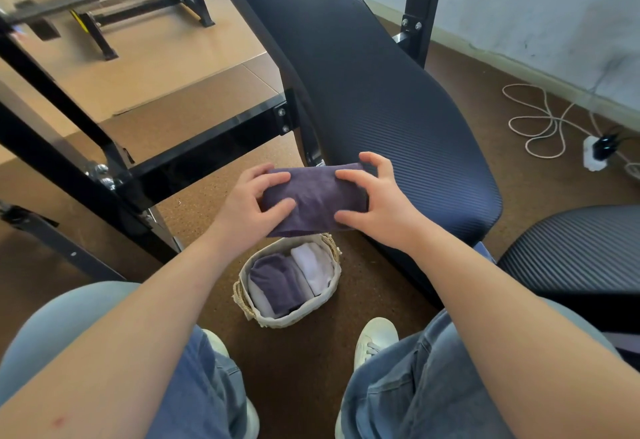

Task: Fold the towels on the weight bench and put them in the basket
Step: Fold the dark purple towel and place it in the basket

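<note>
Weight bench (pixel 363 85): I see its dark ribbed pad running from top centre down to the right middle of the frame; no loose towels show on it.
Floor (pixel 214 216): brown and speckled under the frame, tan tile in the upper left.
Basket (pixel 332 303): small, pale, woven, on the floor at lower centre between my shoes, just beside the bench's near end.
Towels in basket (pixel 280 282): a purple one and white ones already stand folded inside, leaving little free room that I can see.
Purple towel (pixel 313 201): folded to a compact rectangle, held in the air at centre frame, above the basket's far rim and against the bench's near edge.
Left hand (pixel 252 206): closed on the towel's left end, thumb on top, fingers curled under.
Right hand (pixel 377 203): pinching the right end, thumb and forefinger on top, other fingers half spread behind.
Step, as I judge it: last towel folded, about to go down.
Risk: the fold springs open if either hand lets go early, since only the ends are pinched.
Risk: the basket looks nearly full, so pushing in may crumple the folds or tip the light basket.
Risk: the bench's edge may snag the right end.
</note>
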Demonstrator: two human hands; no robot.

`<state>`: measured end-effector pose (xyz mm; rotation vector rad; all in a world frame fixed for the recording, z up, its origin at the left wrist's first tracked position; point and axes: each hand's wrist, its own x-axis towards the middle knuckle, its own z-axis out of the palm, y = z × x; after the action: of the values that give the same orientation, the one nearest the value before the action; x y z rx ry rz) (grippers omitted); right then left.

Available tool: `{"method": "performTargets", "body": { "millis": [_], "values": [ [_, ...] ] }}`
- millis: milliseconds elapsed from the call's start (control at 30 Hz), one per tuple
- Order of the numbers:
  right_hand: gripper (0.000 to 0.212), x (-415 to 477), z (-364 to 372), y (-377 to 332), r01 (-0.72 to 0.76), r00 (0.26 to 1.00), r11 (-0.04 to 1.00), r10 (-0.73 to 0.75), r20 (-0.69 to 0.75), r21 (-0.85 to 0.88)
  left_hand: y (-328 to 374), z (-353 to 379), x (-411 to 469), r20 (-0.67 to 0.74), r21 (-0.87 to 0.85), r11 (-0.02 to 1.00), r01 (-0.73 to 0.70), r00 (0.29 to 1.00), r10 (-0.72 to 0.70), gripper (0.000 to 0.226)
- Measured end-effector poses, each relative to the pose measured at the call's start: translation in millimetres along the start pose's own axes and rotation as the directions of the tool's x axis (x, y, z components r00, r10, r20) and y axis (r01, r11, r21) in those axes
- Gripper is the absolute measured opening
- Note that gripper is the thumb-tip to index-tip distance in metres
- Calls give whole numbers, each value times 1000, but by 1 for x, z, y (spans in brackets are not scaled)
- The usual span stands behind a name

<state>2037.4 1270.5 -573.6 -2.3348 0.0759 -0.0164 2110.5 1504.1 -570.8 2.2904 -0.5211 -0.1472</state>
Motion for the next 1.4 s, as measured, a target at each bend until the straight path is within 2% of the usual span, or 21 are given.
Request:
{"method": "performTargets", "body": {
  "millis": [67,167,233,300,400,467,600,700,800,900,967,1033,1133,1167,1233,1333,1400],
  "values": [
    [77,0,2,1,41,999,990,-37,32,-138,1,0,-1,53,79,997,-16,998,12,70],
    [74,4,10,5,85,996,959,-92,-13,-270,-3,1,-1,105,191,976,-105,991,86,82],
    [65,5,12,8,115,988,953,-140,-70,-279,-7,3,0,108,234,954,-186,980,165,75],
    [56,5,13,10,154,979,947,-185,-86,-282,-9,2,-1,50,246,941,-231,973,226,59],
    [47,4,16,9,173,973,919,-216,-84,-354,-10,0,-3,-31,368,900,-232,965,261,45],
    [46,3,21,8,148,977,947,-184,-104,-286,-11,2,-5,-59,406,887,-219,963,264,45],
    [54,4,27,6,100,986,992,-109,-125,-78,-13,7,-5,-91,261,954,-147,980,176,47],
    [53,2,27,2,106,986,989,-117,-116,-103,-12,9,-6,-126,163,985,-57,989,78,50],
    [46,-1,28,-6,77,990,995,-84,-116,-68,-8,10,-8,-98,79,997,10,995,-2,58],
    [33,-2,29,-10,26,980,999,-16,-200,47,-6,9,-11,-108,-144,988,62,991,-78,43],
    [28,-4,29,-11,10,972,998,5,-234,63,-7,6,-13,-164,-201,978,48,983,-82,33],
    [37,-7,29,-13,-31,979,996,46,-197,82,-9,5,-14,-200,-184,982,51,976,-88,34],
    [74,-7,30,-14,-131,985,982,144,-90,136,-8,4,-16,-172,-272,952,140,966,-191,63],
    [80,-7,30,-14,-158,984,975,169,-56,156,-6,3,-16,-148,-325,928,180,960,-238,71],
    [80,-6,31,-11,-205,978,946,208,13,251,-5,2,-17,-96,-399,885,241,949,-301,76],
    [69,-6,32,-12,-287,956,831,278,92,476,-7,1,-19,-36,-455,842,290,939,-343,67],
    [65,-5,32,-13,-334,940,778,318,126,532,-8,0,-19,11,-532,786,314,931,-365,64]
  ]
}}
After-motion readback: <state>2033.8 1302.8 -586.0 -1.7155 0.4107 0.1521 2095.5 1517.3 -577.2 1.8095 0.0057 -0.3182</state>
